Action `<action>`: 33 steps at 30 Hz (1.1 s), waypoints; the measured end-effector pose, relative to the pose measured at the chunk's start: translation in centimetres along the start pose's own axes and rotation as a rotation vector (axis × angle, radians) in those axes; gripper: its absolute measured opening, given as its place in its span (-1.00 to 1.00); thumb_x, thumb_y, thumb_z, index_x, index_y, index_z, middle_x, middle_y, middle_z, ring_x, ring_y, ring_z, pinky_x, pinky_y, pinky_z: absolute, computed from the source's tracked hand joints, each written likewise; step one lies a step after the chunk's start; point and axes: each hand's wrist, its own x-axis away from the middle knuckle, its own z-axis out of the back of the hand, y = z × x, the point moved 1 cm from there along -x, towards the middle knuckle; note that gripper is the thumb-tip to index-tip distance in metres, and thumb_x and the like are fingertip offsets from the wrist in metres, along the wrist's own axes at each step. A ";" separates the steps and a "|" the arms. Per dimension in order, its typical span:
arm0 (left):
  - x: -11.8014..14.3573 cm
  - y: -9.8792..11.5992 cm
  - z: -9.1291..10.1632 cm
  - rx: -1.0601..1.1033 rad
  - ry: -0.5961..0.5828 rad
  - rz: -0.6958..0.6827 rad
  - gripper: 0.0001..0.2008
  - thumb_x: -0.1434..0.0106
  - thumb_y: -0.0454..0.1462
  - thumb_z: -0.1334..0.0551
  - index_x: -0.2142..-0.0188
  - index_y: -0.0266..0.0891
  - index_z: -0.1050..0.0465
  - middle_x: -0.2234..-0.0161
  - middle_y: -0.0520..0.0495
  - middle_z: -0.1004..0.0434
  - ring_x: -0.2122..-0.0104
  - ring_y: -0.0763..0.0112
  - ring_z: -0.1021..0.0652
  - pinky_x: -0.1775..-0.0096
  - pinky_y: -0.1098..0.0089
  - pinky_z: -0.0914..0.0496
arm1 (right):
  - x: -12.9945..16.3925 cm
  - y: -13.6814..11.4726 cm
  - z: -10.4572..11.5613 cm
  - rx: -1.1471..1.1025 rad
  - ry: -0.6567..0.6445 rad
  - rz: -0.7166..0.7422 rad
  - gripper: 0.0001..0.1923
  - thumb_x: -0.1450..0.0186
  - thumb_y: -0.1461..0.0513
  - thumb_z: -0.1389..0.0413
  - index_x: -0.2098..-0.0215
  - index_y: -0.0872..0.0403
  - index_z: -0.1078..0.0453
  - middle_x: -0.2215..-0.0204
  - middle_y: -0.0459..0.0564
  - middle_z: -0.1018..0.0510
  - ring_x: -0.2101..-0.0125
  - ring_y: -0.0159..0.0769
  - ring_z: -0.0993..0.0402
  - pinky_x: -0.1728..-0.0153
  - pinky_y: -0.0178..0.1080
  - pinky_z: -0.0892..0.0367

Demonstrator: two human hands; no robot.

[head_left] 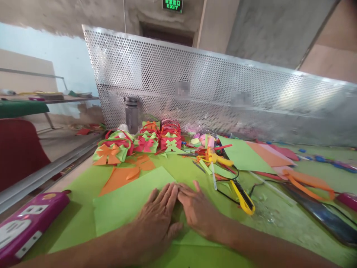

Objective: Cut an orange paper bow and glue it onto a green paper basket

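Observation:
My left hand (157,214) lies flat on a light green sheet of paper (119,204), fingers stretched out and pointing away from me. From the other side, my right hand (196,210) rests on the same sheet, its fingers close to the left fingertips and its thumb raised. Neither hand appears to hold anything. Parts of the sheet are hidden under both palms. Just beyond it are orange paper pieces (111,182). To the right of my hands lie a yellow glue gun (219,159) and a yellow-handled cutter (243,199).
Small paper baskets (146,143) with bow shapes stand behind the sheet, near a grey bottle (131,117). A purple power strip (33,223) sits left. More coloured sheets (242,154) and a dark phone-like slab (315,212) lie right. A perforated metal panel (195,82) borders the table.

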 end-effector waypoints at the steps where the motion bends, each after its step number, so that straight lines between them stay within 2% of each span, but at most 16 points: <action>1: 0.5 -0.6 -0.3 -0.018 0.007 -0.030 -0.29 -0.39 0.02 0.10 -0.36 -0.36 0.22 -0.34 -0.30 0.17 -0.32 0.03 0.03 -0.24 -0.09 -0.05 | 0.0 0.1 0.0 0.010 -0.009 -0.001 -0.39 -0.23 0.39 0.12 -0.26 0.12 -0.16 -0.26 0.13 -0.27 -0.28 -0.18 -0.08 -0.26 0.23 0.23; 4: 2.2 -2.3 -0.8 -0.111 0.054 -0.118 -0.29 -0.40 0.04 0.10 -0.36 -0.22 0.36 -0.34 -0.20 0.14 -0.32 0.06 -0.03 -0.24 -0.05 -0.08 | 0.0 0.3 0.0 0.021 -0.033 -0.004 -0.35 -0.23 0.40 0.14 -0.30 0.11 -0.11 -0.29 0.10 -0.22 -0.29 -0.20 -0.04 -0.26 0.24 0.20; 6: 3.3 -3.3 -1.0 -0.193 0.149 -0.168 -0.23 -0.38 0.04 0.04 -0.36 -0.16 0.49 -0.34 -0.16 0.07 -0.30 0.10 -0.12 -0.24 0.04 -0.12 | 0.0 0.3 0.1 0.022 -0.045 -0.006 -0.34 -0.22 0.40 0.15 -0.30 0.09 -0.09 -0.29 0.09 -0.21 -0.30 -0.21 -0.05 -0.26 0.24 0.18; 10: 5.8 -5.0 -1.9 -0.332 0.323 -0.193 -0.07 -0.30 0.12 -0.06 -0.37 -0.25 0.49 -0.29 -0.21 -0.10 -0.23 0.16 -0.28 -0.25 0.23 -0.09 | 0.1 0.1 0.2 0.026 -0.040 -0.008 -0.36 -0.22 0.41 0.17 -0.28 0.10 -0.13 -0.28 0.09 -0.24 -0.28 -0.21 -0.08 -0.25 0.27 0.18; 12: 7.5 -5.8 -2.6 -0.358 0.392 -0.144 -0.05 -0.27 0.18 -0.03 -0.38 -0.26 0.43 -0.27 -0.24 -0.17 -0.21 0.13 -0.33 -0.27 0.22 0.01 | 0.0 0.1 0.3 0.027 -0.041 -0.008 -0.36 -0.23 0.42 0.18 -0.28 0.09 -0.13 -0.28 0.09 -0.24 -0.28 -0.20 -0.08 -0.24 0.28 0.18; 14: 9.2 -6.7 -3.1 -0.348 0.424 -0.025 -0.09 -0.27 0.22 0.06 -0.38 -0.21 0.38 -0.28 -0.24 -0.16 -0.22 0.09 -0.30 -0.29 0.16 0.10 | 0.0 0.0 0.3 0.033 -0.046 -0.014 -0.37 -0.23 0.43 0.17 -0.27 0.10 -0.14 -0.28 0.11 -0.24 -0.28 -0.20 -0.08 -0.25 0.28 0.18; 17: 10.8 -7.5 -3.0 -0.381 0.411 0.106 -0.14 -0.30 0.19 0.08 -0.38 -0.16 0.42 -0.27 -0.28 -0.18 -0.20 0.01 -0.32 -0.25 0.00 0.04 | -0.1 -0.1 0.4 0.053 -0.043 -0.024 -0.38 -0.23 0.45 0.18 -0.25 0.11 -0.18 -0.26 0.14 -0.26 -0.27 -0.20 -0.10 -0.25 0.25 0.18; 20: 9.6 -6.7 -1.6 -0.455 0.388 0.050 -0.10 -0.32 0.11 -0.02 -0.36 -0.18 0.56 -0.21 -0.34 -0.27 -0.12 -0.06 -0.42 -0.10 -0.10 -0.23 | -0.1 -0.1 0.4 0.054 -0.032 -0.019 -0.38 -0.22 0.45 0.17 -0.24 0.10 -0.19 -0.26 0.14 -0.26 -0.27 -0.19 -0.11 -0.25 0.24 0.18; 22: 7.6 -5.1 -0.5 -0.430 0.424 -0.014 -0.06 -0.30 0.12 -0.02 -0.35 -0.26 0.57 -0.23 -0.36 -0.22 -0.15 -0.09 -0.38 -0.06 -0.11 -0.28 | -0.1 -0.1 0.4 0.044 -0.020 -0.011 -0.37 -0.21 0.44 0.15 -0.24 0.11 -0.18 -0.27 0.14 -0.26 -0.27 -0.19 -0.11 -0.25 0.25 0.19; 24: 5.3 -3.4 0.1 -0.375 0.401 -0.070 -0.15 -0.33 0.09 0.01 -0.37 -0.30 0.40 -0.25 -0.33 -0.16 -0.19 -0.05 -0.33 -0.12 -0.07 -0.25 | 0.0 0.0 0.5 0.033 -0.004 -0.003 -0.38 -0.21 0.42 0.13 -0.24 0.10 -0.18 -0.25 0.14 -0.28 -0.26 -0.18 -0.13 -0.24 0.27 0.19; 27: 2.7 -1.8 -0.1 -0.294 0.260 -0.081 -0.25 -0.35 0.12 0.07 -0.32 -0.35 -0.03 -0.25 -0.32 -0.14 -0.22 -0.03 -0.29 -0.15 -0.06 -0.24 | 0.0 0.0 0.7 0.023 0.006 0.022 -0.40 -0.23 0.40 0.13 -0.24 0.09 -0.18 -0.25 0.13 -0.29 -0.25 -0.17 -0.15 -0.23 0.29 0.17; 29: 2.0 -1.8 -0.7 -0.285 0.200 -0.105 -0.25 -0.34 0.14 0.10 -0.29 -0.37 -0.11 -0.26 -0.31 -0.12 -0.22 -0.02 -0.29 -0.13 -0.02 -0.27 | -0.1 0.0 0.8 0.022 -0.002 0.037 -0.39 -0.23 0.40 0.14 -0.25 0.07 -0.17 -0.25 0.11 -0.29 -0.25 -0.18 -0.15 -0.22 0.30 0.14; 31: 1.9 -2.2 -1.4 -0.305 0.228 -0.163 -0.22 -0.33 0.16 0.08 -0.33 -0.34 -0.01 -0.25 -0.31 -0.13 -0.20 0.00 -0.33 -0.11 0.05 -0.30 | -0.2 0.1 0.8 0.026 -0.010 0.037 -0.37 -0.22 0.41 0.15 -0.26 0.05 -0.15 -0.25 0.10 -0.29 -0.25 -0.20 -0.16 -0.22 0.29 0.13; 33: 2.2 -2.7 -2.0 -0.321 0.312 -0.217 -0.15 -0.31 0.17 0.05 -0.38 -0.30 0.27 -0.24 -0.30 -0.16 -0.17 0.02 -0.37 -0.08 0.11 -0.32 | -0.3 0.2 0.8 0.033 -0.014 0.025 -0.36 -0.22 0.41 0.15 -0.26 0.05 -0.15 -0.25 0.10 -0.29 -0.25 -0.22 -0.15 -0.23 0.27 0.13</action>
